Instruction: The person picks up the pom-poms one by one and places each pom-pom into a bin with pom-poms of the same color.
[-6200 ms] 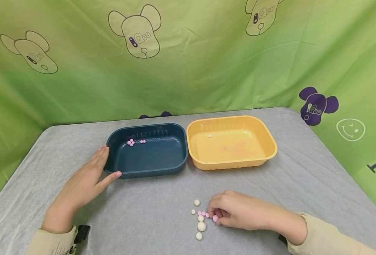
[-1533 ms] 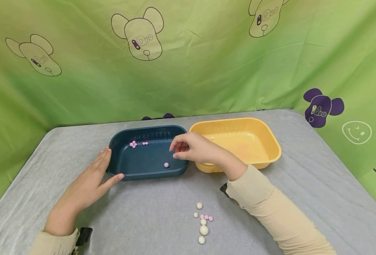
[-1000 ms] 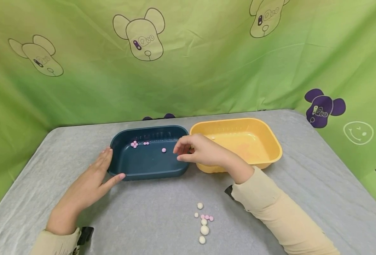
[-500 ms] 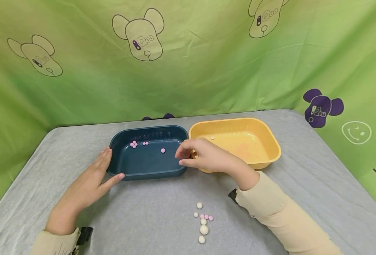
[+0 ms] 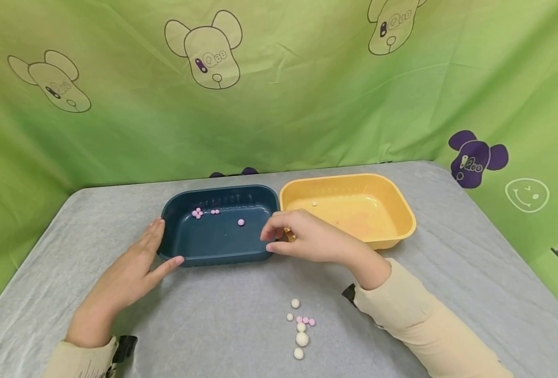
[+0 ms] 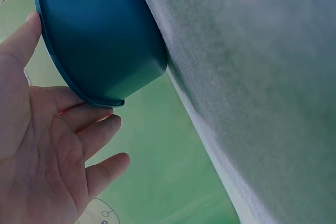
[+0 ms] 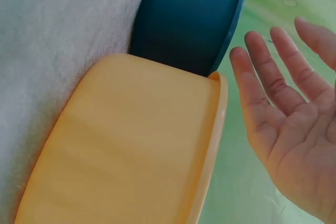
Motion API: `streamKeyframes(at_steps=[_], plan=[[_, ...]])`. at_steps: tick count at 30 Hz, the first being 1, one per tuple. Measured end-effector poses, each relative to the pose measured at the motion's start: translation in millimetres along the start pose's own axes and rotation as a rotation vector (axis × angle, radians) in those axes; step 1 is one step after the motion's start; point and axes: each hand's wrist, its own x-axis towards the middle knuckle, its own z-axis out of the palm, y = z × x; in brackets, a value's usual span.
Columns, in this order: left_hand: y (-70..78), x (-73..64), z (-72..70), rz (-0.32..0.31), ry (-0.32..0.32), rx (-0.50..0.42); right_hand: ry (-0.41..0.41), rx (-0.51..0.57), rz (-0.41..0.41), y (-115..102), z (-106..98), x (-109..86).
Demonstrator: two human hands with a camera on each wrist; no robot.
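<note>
My left hand (image 5: 127,270) rests against the left end of the dark blue basin (image 5: 227,257), fingers along its rim and thumb at the near corner. In the left wrist view, the fingers (image 6: 97,135) are fairly straight beside the basin wall. My right hand (image 5: 307,236) hovers where the two basins meet, its fingers loosely bent and holding nothing. That bare palm (image 7: 299,135) also shows in the right wrist view. Inside the blue basin lie a larger pink ball (image 5: 241,222), a pink cluster (image 5: 197,212) and a small pink pair (image 5: 215,211).
To the right stands a yellow basin (image 5: 403,226) with a small white ball (image 5: 314,203) in it. On the grey cloth (image 5: 222,320) in front are several white balls (image 5: 302,339) and a short row of pink balls (image 5: 305,319). A green curtain (image 5: 307,105) hangs behind.
The larger pink ball, earlier pinched by my right hand on the cloth, now lies in the blue basin, having rolled away from its near side. My right hand has drawn back slightly. The left stays put.
</note>
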Motion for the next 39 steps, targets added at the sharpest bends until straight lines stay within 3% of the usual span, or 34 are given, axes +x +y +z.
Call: streamKeyframes(at_steps=[23,39], plan=[[0.0,0.3,-2.3,-0.004,-0.011,0.003,-0.046,0.034,0.015,-7,5,-16.9],[-0.5,-0.1,-1.7,0.003,-0.008,0.000,-0.066,-0.012,-0.033,-9,8,-30.6]])
